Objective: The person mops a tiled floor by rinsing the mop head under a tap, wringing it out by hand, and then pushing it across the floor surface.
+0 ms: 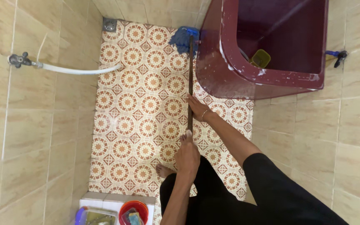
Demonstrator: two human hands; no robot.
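A mop with a dark wooden handle [190,75] and a blue string head [183,38] rests on the patterned tile floor [138,108], its head at the far end beside a maroon tub [246,71]. My right hand [197,107] grips the handle about halfway down. Closer to me, my left hand [187,155] is closed around the handle's near end. A bracelet sits on my right wrist. Below my arms I see my black trousers and a bare foot [162,170].
The maroon tub holds a small yellow-green container [261,58]. A white hose [80,69] runs from a wall tap [18,60] on the left. A floor drain [109,25] sits in the far corner. A red bucket [133,211] and plastic box [96,216] stand near me.
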